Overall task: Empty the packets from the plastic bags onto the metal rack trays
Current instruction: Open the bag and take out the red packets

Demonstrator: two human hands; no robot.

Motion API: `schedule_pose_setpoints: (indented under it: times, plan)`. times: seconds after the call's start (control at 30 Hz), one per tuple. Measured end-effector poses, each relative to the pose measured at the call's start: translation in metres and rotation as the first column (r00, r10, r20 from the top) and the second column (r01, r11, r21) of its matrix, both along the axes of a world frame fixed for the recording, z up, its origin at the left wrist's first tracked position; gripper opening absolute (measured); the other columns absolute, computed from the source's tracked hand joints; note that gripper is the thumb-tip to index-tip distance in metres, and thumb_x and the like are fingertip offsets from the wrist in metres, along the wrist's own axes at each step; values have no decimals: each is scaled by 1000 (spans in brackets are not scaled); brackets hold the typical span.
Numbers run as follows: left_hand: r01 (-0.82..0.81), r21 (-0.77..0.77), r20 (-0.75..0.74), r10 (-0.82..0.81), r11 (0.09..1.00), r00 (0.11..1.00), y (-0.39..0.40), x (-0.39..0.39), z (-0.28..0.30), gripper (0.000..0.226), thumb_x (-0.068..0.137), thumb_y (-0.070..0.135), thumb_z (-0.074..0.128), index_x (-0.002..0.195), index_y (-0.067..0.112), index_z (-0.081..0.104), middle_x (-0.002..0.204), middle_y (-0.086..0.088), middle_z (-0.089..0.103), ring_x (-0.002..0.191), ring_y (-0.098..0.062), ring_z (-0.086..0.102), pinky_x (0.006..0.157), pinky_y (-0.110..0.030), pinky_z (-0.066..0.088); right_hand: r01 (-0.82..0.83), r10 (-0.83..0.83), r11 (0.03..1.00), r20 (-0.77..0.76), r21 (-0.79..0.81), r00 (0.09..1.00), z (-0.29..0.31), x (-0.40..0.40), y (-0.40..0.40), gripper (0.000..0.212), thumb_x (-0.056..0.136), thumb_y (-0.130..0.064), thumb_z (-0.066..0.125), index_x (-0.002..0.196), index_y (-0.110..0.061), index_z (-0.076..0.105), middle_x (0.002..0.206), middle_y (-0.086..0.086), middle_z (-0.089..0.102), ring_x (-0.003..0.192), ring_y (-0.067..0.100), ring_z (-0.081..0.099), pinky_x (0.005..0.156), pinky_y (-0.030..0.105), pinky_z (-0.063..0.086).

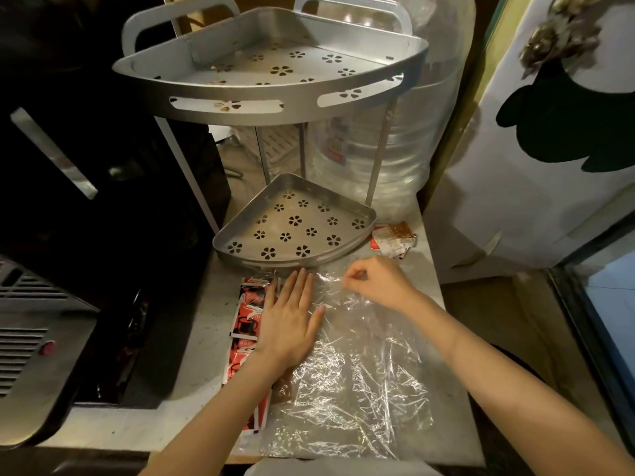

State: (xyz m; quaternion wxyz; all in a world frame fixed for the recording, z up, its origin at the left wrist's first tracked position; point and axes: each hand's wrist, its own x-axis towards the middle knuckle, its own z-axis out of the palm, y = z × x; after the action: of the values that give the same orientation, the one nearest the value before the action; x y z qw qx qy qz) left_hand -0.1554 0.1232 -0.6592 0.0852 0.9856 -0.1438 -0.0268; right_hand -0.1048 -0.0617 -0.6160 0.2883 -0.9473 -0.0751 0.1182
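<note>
No legible txt; packets (244, 324) print blurred.

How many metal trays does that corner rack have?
2. The upper silver perforated metal tray sits at the top of the rack; the lower silver perforated metal tray rests on the grey countertop. Both hold nothing.

Dim warm light, dark left side, glare on the plastic bag (347, 383).
</note>
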Motion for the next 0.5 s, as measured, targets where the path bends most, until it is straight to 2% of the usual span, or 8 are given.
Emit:
schedule_pose_setpoints:
  times: [0.07,0.13,0.2,0.27,0.33,0.4,0.47,0.5]
  plan:
    - [-7,-18,14,7,1000,1000,1,0,0,80,79,58,-19,145,19,0,156,-1,7,144,-15,3,111,-35,-13,-64,62,995,-27,-82,998,8,2,-5,14,83,-27,64,95,-22,69,96,-3,71,88,12,62,87,34,50]
    - [-25,-73,14,26,997,1000,2,0,5,76,84,59,-5,146,19,9,156,-2,14,143,-16,12,114,-36,-3,-106,101,990,-50,-96,994,17,3,-10,11,84,-19,62,92,-22,69,93,-3,70,87,12,62,83,32,52]
    - [-38,-133,21,42,990,999,5,3,14,76,82,59,8,146,19,15,154,-4,22,139,-21,24,113,-39,14,-121,119,991,-46,-55,992,25,6,-12,11,83,-16,63,90,-20,71,88,-2,69,84,11,61,79,29,52]
    - [-37,-163,72,49,986,996,9,8,27,79,78,61,21,144,19,23,149,-7,32,130,-27,39,105,-44,30,-144,144,990,-22,1,989,34,9,-12,10,82,-16,65,89,-20,71,86,-4,68,81,9,59,74,21,47]
    - [-33,-128,29,37,991,999,17,18,39,84,70,66,26,143,24,26,148,-3,34,130,-29,37,102,-46,31,-163,162,986,12,46,987,45,9,-11,9,81,-16,66,86,-22,72,80,-10,65,78,3,58,73,18,44]
    - [-29,-110,-108,17,994,994,27,30,46,86,65,69,31,141,30,28,148,2,35,134,-29,28,106,-49,25,-186,184,981,51,48,982,55,9,-11,8,80,-19,67,86,-21,72,80,-13,61,80,-2,51,73,19,41]
    - [-17,-181,-198,-20,983,980,36,41,52,79,65,67,41,135,31,37,141,2,41,132,-27,29,108,-48,25,-198,197,980,66,2,978,62,10,-9,13,81,-26,66,93,-22,69,96,-7,59,91,6,47,79,23,37]
    - [-7,-221,-205,-40,975,978,40,46,55,76,64,66,44,130,29,43,134,1,46,128,-24,35,105,-43,29,-194,194,981,39,-6,980,65,11,-9,21,81,-30,65,100,-21,67,107,-5,55,97,10,47,82,26,37]
